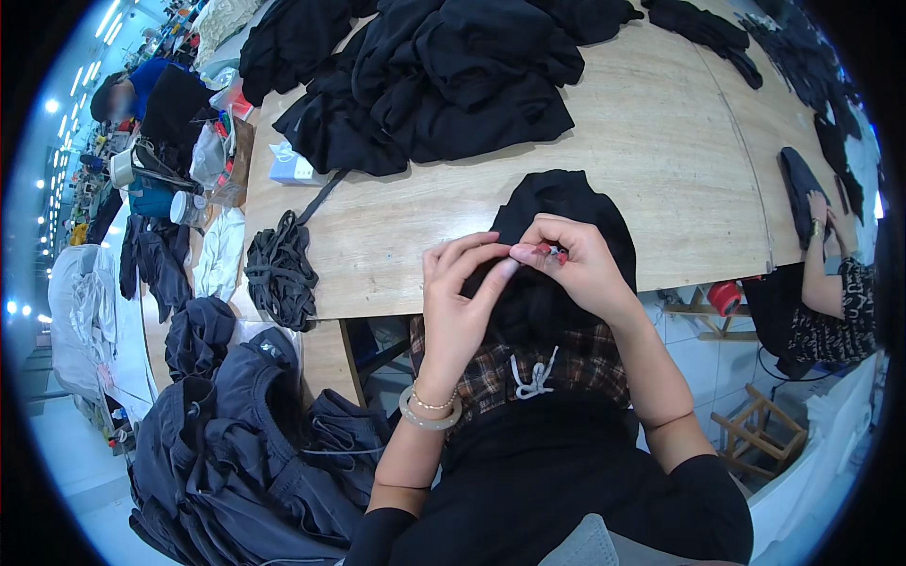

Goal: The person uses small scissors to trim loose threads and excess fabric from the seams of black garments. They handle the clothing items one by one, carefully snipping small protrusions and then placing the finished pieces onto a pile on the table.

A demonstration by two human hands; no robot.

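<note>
My left hand (pixel 460 294) and my right hand (pixel 580 264) meet over a black garment (pixel 566 200), which lies across the table's near edge and hangs toward my lap. Between the curled fingers of the right hand sits a small red and white item (pixel 550 252), mostly covered, so its kind is unclear. The left thumb and forefinger come together right beside the right fingertips. Whatever they pinch is too small to make out. A bangle and a thin bracelet circle my left wrist.
A large heap of black garments (pixel 453 85) covers the table's far side. Left of my hands lie a bundle of dark straps (pixel 281 274) and a tissue box (pixel 294 168). Dark garments (pixel 236 453) pile at lower left. At right, a co-worker's hand (pixel 819 215) touches a dark folded piece.
</note>
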